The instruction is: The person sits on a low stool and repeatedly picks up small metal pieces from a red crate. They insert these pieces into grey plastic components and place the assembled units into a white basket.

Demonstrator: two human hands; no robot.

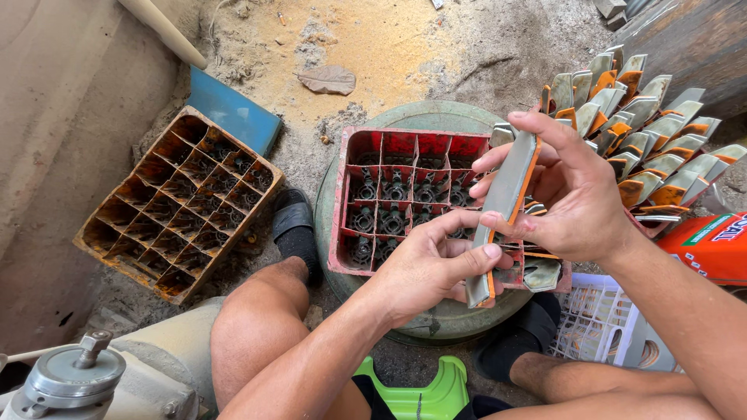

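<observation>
Grey-and-orange blade piece (504, 214) gripped at top by right hand (576, 202), at lower end by left hand (424, 264), above red compartment crate (346, 202) | orange crate (101, 233) left | blue board (233, 113) behind | red-orange package (712, 249) right

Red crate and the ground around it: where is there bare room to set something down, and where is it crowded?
Free: the red crate's empty back row, the sandy ground behind it by the dry leaf, and the empty orange crate. Crowded: the crate's right side, packed with upright grey-and-orange pieces, where both hands hold one piece.
</observation>
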